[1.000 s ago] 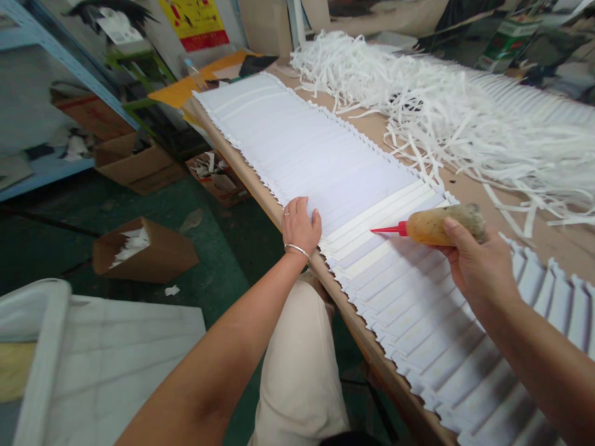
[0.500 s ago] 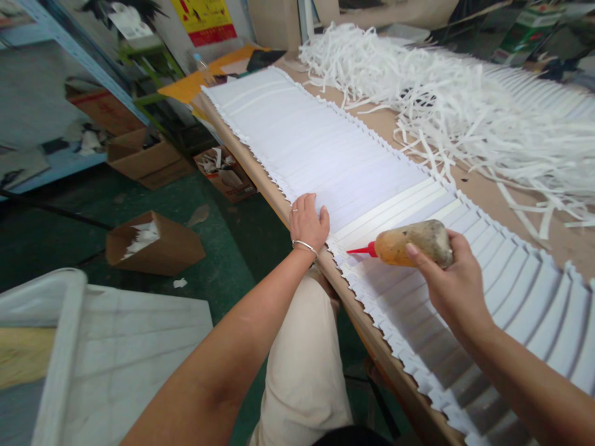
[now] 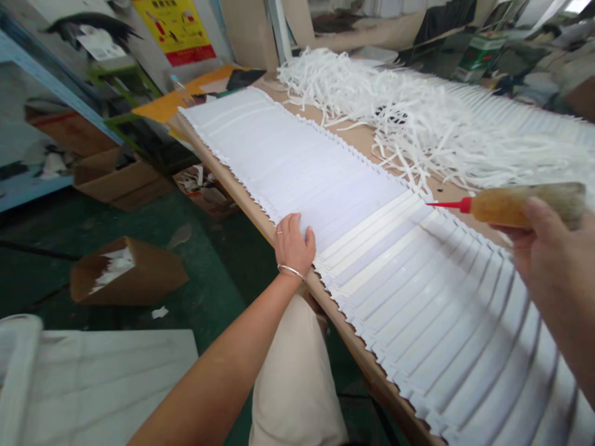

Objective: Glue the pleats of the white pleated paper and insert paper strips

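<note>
My right hand grips a squeeze glue bottle, amber and stained, with a long red nozzle. The nozzle points left, its tip over the far edge of a row of overlapping white strips. On the near edge of the same white layer, my left hand lies flat with its fingers stretched out. Left of the strips, the layer becomes a broad, smooth-looking white stretch. Whether the nozzle touches the strips I cannot tell.
A tangled heap of thin white strips covers the far side of the brown table. Cardboard boxes with scraps, one a box, stand on the green floor. A white bin is at lower left.
My right hand has carried the glue bottle from the near edge across to the far edge of the strips. The left hand keeps its place on the near edge while the view has shifted.
</note>
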A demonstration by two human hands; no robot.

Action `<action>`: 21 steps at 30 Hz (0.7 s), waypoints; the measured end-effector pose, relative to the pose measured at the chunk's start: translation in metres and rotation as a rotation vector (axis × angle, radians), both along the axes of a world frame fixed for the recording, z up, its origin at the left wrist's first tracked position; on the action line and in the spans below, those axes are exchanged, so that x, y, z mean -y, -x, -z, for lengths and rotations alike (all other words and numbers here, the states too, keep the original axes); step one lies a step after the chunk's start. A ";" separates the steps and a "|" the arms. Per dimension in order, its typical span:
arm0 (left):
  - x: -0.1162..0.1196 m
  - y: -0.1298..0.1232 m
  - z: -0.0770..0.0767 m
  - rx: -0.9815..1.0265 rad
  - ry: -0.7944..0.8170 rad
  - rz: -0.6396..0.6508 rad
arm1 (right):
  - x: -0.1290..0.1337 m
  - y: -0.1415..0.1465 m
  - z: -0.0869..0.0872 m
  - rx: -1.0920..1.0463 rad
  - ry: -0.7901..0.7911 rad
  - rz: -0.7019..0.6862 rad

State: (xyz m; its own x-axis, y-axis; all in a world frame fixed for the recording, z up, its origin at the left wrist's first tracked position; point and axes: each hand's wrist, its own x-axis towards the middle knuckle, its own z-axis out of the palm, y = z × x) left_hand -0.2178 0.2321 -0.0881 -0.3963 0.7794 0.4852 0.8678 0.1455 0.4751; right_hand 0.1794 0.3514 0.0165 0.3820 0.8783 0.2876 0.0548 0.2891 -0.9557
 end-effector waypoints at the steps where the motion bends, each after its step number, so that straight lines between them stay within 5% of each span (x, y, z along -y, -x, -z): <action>1: 0.000 0.001 0.000 0.001 -0.005 0.007 | -0.014 -0.001 0.001 -0.160 0.049 -0.058; 6: 0.001 0.004 0.003 -0.021 -0.024 0.018 | -0.052 0.011 0.010 -0.410 0.251 -0.034; 21: 0.004 0.006 0.001 -0.047 -0.022 0.027 | -0.084 0.022 0.029 -0.300 0.258 -0.035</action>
